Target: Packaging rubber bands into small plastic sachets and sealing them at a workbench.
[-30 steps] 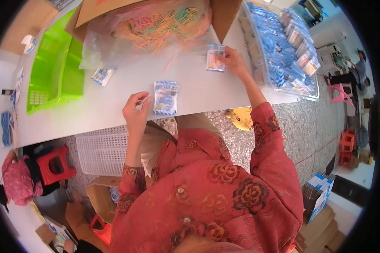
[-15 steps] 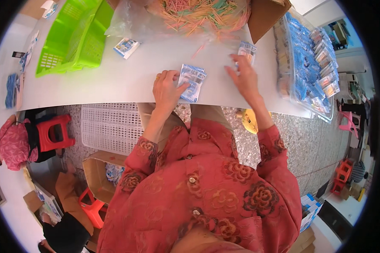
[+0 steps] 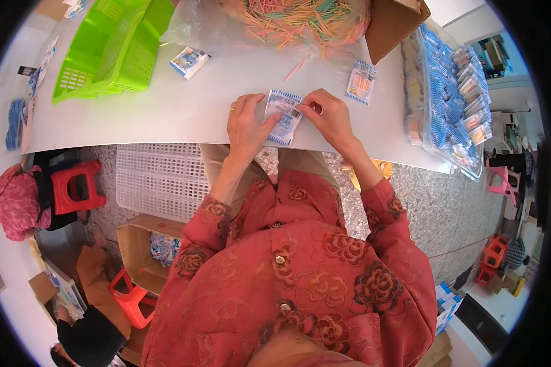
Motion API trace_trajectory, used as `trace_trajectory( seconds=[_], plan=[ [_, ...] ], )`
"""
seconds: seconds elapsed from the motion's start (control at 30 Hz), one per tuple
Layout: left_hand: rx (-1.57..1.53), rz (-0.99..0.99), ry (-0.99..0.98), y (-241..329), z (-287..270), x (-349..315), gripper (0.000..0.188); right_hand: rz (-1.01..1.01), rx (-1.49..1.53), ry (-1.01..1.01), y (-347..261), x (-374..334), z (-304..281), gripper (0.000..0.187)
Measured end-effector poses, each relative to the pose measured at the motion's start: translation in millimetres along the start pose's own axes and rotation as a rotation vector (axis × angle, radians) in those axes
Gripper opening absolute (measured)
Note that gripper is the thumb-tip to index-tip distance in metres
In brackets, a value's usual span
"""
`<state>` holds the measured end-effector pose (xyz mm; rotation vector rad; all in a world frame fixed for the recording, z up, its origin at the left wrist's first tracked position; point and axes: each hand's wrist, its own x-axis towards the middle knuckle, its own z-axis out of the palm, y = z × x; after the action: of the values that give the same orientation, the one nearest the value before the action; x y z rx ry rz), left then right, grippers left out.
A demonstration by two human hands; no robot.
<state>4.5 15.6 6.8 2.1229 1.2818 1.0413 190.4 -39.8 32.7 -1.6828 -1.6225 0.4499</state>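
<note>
A small flat packet (image 3: 283,127) with blue-and-white striped ends lies near the table's front edge. My left hand (image 3: 246,127) holds its left side, thumb across the face and fingers curled. At the packet's upper right edge, my right hand (image 3: 329,119) is closed in a pinch; anything smaller between those fingertips is hidden. Beyond my right hand lies another packet (image 3: 362,82), with pinkish sticks showing through its clear window. A third packet (image 3: 190,62) rests farther off to the left. One loose pink stick (image 3: 294,70) lies between these two.
A bag of coloured sticks (image 3: 294,21) spills open at the back, beside a cardboard flap (image 3: 393,27). The green basket (image 3: 107,79) stands at left. At right, a clear bin (image 3: 415,92) holds many packets. Two other people are at the left.
My right hand has left the packet at the right and come to the one under my left hand. Its fingers have gone from spread to pinched.
</note>
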Motion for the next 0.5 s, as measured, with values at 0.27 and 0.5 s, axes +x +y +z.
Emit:
trace_trajectory(
  seconds=[0.27,0.5],
  plan=[
    [-0.593,-0.132,-0.295,6.1,-13.7,-0.5,0.015,-0.087,0.338,-0.097,-20.2,7.4,-20.9,0.015],
    [-0.559,-0.139,-0.303,29.8,-30.3,0.5,0.012,-0.092,0.184,-0.219,-44.2,14.9,-34.2,0.015]
  ],
)
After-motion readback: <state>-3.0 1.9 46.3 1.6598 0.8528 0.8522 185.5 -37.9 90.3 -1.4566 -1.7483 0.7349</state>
